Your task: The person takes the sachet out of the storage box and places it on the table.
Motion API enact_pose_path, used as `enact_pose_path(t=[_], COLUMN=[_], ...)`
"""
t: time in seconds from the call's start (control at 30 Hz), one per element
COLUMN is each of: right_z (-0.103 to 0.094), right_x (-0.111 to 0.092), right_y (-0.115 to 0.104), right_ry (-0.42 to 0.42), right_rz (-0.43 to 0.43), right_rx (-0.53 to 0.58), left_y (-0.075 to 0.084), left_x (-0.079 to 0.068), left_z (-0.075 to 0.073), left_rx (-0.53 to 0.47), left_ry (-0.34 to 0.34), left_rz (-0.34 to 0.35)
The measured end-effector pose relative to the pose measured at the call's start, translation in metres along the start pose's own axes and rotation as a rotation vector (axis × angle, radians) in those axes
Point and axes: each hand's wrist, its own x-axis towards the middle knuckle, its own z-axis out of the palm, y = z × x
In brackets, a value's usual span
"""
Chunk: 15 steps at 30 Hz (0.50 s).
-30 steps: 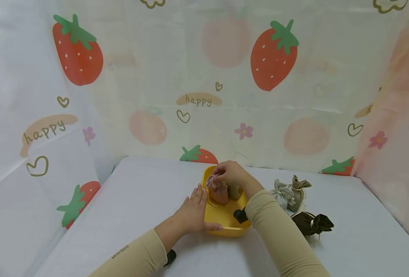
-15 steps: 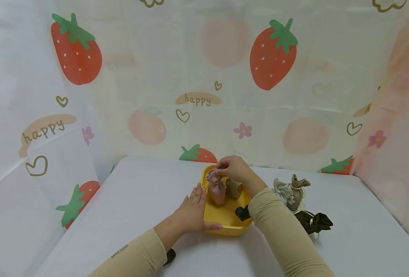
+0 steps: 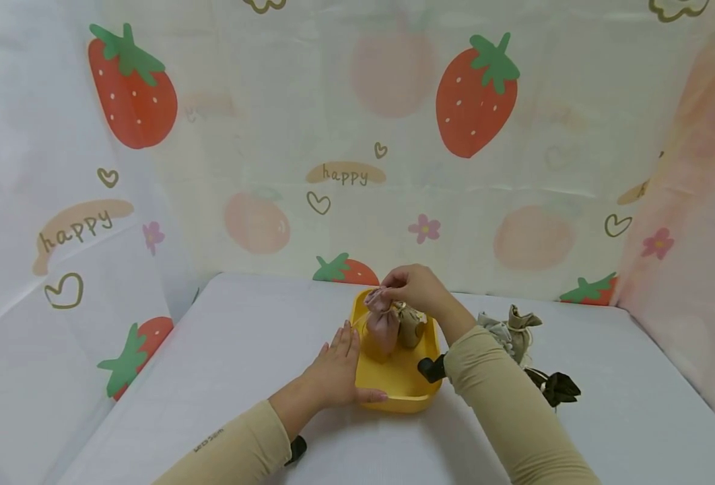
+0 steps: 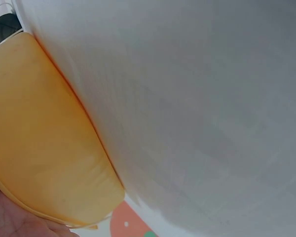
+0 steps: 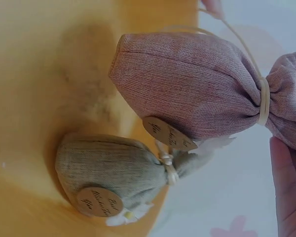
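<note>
We are watching a person's right hand point(image 3: 417, 288) pinching the gathered neck of a pink pouch point(image 3: 383, 330), its thumb and fingertips clamped on the cloth above a cream cord. The pink pouch is hanging neck up inside the far part of a yellow tray point(image 3: 394, 384); whether its base is touching the tray floor, we are not managing to tell. From the right wrist we are seeing an oval-looking tag point(image 5: 167, 134) on its side, and a loop of the cord running towards a fingertip at the upper edge.

Just to the right of it, an olive pouch point(image 3: 410, 330) is sitting in the same tray, wearing a round tag point(image 5: 99, 201) and a white flower point(image 5: 130, 216).

The left hand point(image 3: 336, 370) is lying against the tray's left wall, its fingers straight and close together, its thumb stretching apart along the near rim. From the left wrist we are seeing mostly the tray's outer side, with part of the palm showing.

Right of the tray, on a white table point(image 3: 260, 337), a grey pouch point(image 3: 495, 328) and a taupe pouch point(image 3: 520, 335) are standing side by side. A dark brown pouch point(image 3: 560, 389) is resting nearer to us, the right sleeve point(image 3: 509, 404) partly hiding it. Behind everything, a strawberry-print curtain point(image 3: 333, 101) is hanging
</note>
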Motion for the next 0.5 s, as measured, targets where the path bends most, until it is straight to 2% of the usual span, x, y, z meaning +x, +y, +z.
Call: enact_pose_path(t=[0.33,0.5], right_z=[-0.019,-0.031], right_x=[-0.012,-0.016], right_y=[-0.014,-0.019], right_ry=[0.048,0.078], right_rz=[-0.012,-0.013], right_rx=[0.028,0.089], left_y=[0.001,0.002], left_x=[0.000,0.001], left_z=[0.000,0.000], left_rx=[-0.004,-0.001], left_ry=[0.000,0.000], left_rz=[-0.006,-0.011])
